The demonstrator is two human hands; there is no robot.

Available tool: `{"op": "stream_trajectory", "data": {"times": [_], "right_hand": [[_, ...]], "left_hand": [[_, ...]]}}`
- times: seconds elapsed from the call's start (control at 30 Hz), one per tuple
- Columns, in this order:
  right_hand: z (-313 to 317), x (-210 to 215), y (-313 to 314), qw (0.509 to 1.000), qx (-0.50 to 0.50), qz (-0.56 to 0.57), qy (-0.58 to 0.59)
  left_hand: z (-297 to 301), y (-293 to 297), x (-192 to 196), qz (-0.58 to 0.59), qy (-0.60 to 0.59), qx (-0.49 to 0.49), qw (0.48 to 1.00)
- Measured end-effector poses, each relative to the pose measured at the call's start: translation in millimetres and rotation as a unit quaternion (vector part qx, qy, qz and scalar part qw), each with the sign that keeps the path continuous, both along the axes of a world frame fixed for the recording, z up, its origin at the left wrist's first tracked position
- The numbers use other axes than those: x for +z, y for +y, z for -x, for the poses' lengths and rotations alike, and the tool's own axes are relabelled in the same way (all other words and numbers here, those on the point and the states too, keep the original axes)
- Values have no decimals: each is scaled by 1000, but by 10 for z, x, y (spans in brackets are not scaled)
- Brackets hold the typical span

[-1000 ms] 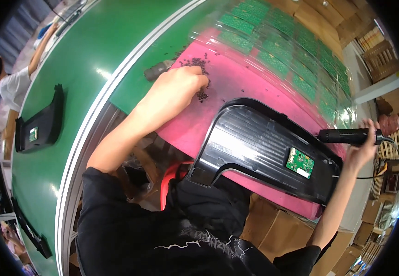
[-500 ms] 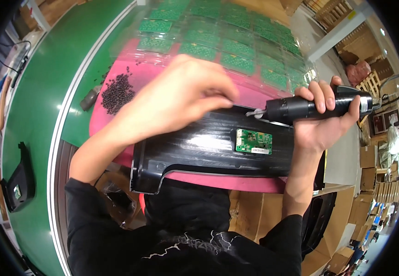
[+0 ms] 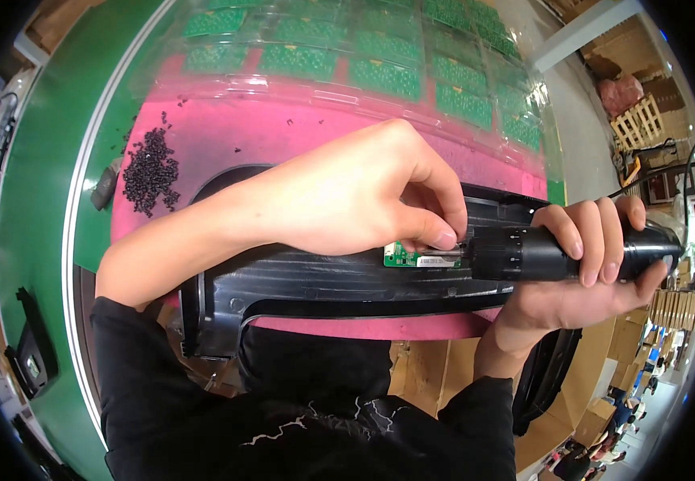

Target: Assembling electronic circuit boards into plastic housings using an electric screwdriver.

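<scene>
My right hand (image 3: 584, 260) is wrapped round a black electric screwdriver (image 3: 512, 253), which lies nearly level with its bit pointing left. Close to the bit, my left hand (image 3: 387, 192) pinches thumb and fingertips together; anything between them is too small or hidden to name. Just beneath both is a small green circuit board (image 3: 400, 259), partly covered by my fingers and the tool. The board sits inside a long black plastic housing (image 3: 307, 280), curved and ribbed. Whether the bit touches the board cannot be made out.
A pink mat (image 3: 203, 132) carries the housing and a heap of small black screws (image 3: 151, 172) at the left. Clear trays of green circuit boards (image 3: 299, 60) stand behind. On the green table (image 3: 59, 240) lies another black part (image 3: 33, 353). Cardboard boxes (image 3: 572, 401) stand at the lower right.
My left hand has come down and right from the housing's far edge to the board. The screwdriver has been lowered, its bit now beside my left fingertips. The view has shifted somewhat.
</scene>
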State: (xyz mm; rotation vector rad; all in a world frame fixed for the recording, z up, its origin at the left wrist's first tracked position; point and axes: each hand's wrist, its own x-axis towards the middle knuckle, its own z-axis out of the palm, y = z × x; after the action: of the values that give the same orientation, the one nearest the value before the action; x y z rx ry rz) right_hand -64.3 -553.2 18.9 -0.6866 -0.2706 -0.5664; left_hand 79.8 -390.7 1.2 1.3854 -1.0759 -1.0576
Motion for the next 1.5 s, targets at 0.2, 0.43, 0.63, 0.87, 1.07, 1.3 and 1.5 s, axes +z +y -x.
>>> {"op": "stream_trajectory", "data": {"times": [0.2,0.43,0.63,0.87,1.07,1.3,1.5], "right_hand": [[96,59,18,995,-65,67,-26],[145,57,16,983,-137,105,-54],[129,28,63,983,-78,159,-50],[132,36,40,985,-38,156,-55],[97,10,23,988,25,142,-57],[158,25,-182,965,-55,255,-19],[83,-191,-363,961,-28,271,39]], "left_hand": [[-6,29,-28,24,-41,89,995],[61,54,-99,12,-159,13,987],[78,67,-173,39,-195,43,979],[63,61,-165,34,-190,23,981],[69,37,-202,89,-191,-22,977],[35,65,-193,173,-393,156,889],[116,35,-252,86,-355,49,930]]}}
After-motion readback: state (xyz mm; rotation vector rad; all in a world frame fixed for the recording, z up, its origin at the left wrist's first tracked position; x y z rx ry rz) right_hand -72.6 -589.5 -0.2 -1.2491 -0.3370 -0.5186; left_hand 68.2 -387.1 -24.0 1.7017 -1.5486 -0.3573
